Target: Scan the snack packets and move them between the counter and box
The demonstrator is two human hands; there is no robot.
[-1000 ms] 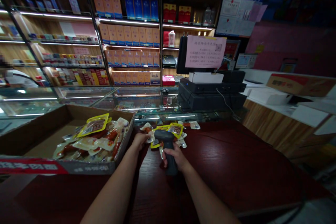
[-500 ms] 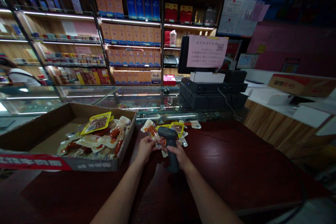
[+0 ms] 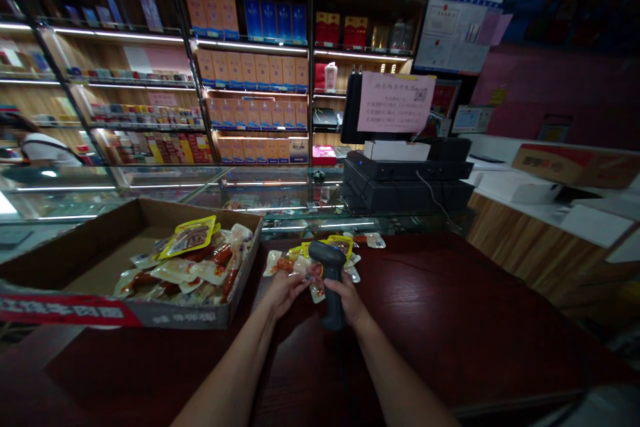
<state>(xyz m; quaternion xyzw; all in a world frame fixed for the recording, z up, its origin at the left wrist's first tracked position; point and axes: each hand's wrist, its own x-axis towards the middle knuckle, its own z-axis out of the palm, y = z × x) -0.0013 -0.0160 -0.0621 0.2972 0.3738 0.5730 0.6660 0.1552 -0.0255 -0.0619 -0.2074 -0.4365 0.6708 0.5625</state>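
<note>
My right hand (image 3: 350,300) is wrapped round the handle of a dark grey barcode scanner (image 3: 331,280), which stands upright with its head pointing away over the table. Beside it my left hand (image 3: 283,293) reaches in from the left, thumb and fingers closed at the edge of a clear sealed packet of reddish-brown sausage-like food (image 3: 284,263). The fingertips are partly lost against the shiny plastic. More packets lie just behind the scanner, among them a yellow-edged packet (image 3: 345,244) and a clear packet (image 3: 376,240).
On the left stands a shallow cardboard box (image 3: 183,317) with several similar packets. A monitor bearing a pink notice (image 3: 393,103) rests on a black cash drawer (image 3: 405,190) behind the dark red table (image 3: 440,320). A person (image 3: 45,147) is at far left.
The packet by my left hand has tipped from raised to nearly level. My left hand has shifted slightly right and down, its fingers more stretched. The scanner remains in my right hand.
</note>
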